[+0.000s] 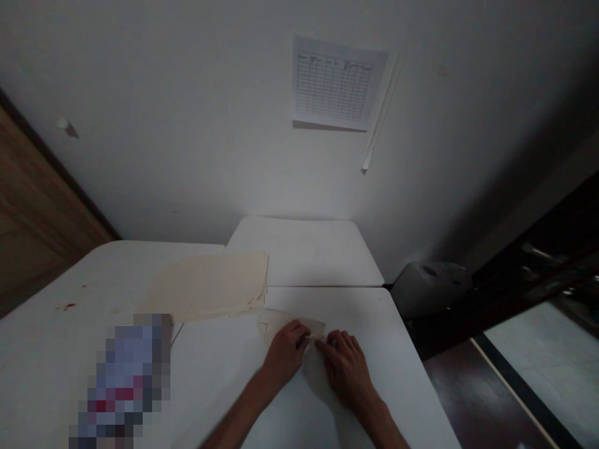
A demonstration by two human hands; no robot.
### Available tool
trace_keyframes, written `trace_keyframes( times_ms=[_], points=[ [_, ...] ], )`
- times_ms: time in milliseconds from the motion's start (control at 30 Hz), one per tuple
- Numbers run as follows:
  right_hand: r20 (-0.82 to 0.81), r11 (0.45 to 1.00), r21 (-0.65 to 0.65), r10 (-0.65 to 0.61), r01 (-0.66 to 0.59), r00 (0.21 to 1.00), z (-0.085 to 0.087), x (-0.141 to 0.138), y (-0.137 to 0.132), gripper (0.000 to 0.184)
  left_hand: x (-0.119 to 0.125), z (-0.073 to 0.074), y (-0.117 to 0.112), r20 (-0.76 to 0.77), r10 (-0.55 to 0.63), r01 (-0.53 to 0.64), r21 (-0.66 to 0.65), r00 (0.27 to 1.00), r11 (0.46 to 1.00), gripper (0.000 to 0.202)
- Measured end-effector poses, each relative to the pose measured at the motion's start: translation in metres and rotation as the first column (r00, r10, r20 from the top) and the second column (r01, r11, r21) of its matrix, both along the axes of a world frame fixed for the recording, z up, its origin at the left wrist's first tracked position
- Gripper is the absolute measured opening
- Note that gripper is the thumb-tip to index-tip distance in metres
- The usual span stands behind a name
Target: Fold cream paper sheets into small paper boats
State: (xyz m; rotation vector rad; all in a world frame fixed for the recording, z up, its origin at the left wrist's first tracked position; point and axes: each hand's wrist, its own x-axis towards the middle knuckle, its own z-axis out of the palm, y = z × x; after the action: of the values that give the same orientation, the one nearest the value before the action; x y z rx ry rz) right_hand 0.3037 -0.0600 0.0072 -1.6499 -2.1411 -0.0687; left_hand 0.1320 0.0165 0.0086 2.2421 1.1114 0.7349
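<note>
Left hand [284, 354] pinches a folded paper [272, 322] near the bench's [224, 368] far edge; right hand [347, 368] rests open on it.

Left hand [283, 350], right hand [347, 366], apparently palms down.

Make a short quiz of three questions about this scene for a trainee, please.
1. True or false: the left hand and the right hand both touch the small paper.
2. Where does the stack of cream sheets lie?
A) on the table, behind and left of the hands
B) on the floor
C) under the right hand
3. In a few words: what hangs on the wall above the table?

Key
1. True.
2. A.
3. A printed sheet with a grid of rows and columns.
</note>
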Motion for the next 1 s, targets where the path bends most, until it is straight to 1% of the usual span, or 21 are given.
trace_keyframes(
  times_ms=[100,200,333,433,500,633,733,833,1000],
  points=[
    [-0.020,1.000,-0.008,-0.008,0.008,1.000,-0.001,0.000,0.000,0.051,-0.008,-0.001,-0.002,-0.010,-0.107,0.107,0.067,0.994,0.992,0.025],
    [-0.030,1.000,-0.025,-0.013,0.012,0.999,-0.001,-0.001,0.000,0.050,-0.017,0.000,-0.005,-0.070,-0.200,0.207,0.135,0.977,0.969,0.030],
    [-0.020,1.000,-0.024,-0.020,0.020,1.000,0.000,-0.002,-0.001,0.049,-0.026,0.001,-0.008,-0.173,-0.247,0.281,0.215,0.953,0.935,0.037],
    [-0.013,1.000,-0.008,-0.016,0.016,1.000,-0.001,-0.001,-0.001,0.049,-0.028,-0.001,-0.009,-0.246,-0.264,0.330,0.279,0.932,0.902,0.046],
    [-0.010,1.000,-0.010,-0.014,0.014,1.000,-0.002,-0.001,-0.001,0.051,-0.027,-0.002,-0.009,-0.273,-0.279,0.357,0.299,0.921,0.885,0.048],
    [-0.005,0.999,-0.036,-0.018,0.017,1.000,-0.004,0.000,0.000,0.055,-0.026,-0.002,-0.008,-0.277,-0.303,0.385,0.321,0.912,0.865,0.039],
    [0.000,0.999,-0.051,-0.017,0.017,1.000,-0.003,0.000,-0.001,0.056,-0.026,-0.003,-0.008,-0.264,-0.307,0.385,0.330,0.914,0.862,0.034],
    [0.009,0.998,-0.055,-0.018,0.019,1.000,-0.001,-0.001,-0.002,0.054,-0.025,-0.006,-0.007,-0.260,-0.302,0.381,0.352,0.917,0.855,0.033],
    [0.026,0.995,-0.099,0.028,-0.025,0.999,0.005,-0.005,-0.001,0.052,-0.025,-0.010,-0.006,-0.252,-0.309,0.385,0.363,0.917,0.849,0.036]
  ],
)
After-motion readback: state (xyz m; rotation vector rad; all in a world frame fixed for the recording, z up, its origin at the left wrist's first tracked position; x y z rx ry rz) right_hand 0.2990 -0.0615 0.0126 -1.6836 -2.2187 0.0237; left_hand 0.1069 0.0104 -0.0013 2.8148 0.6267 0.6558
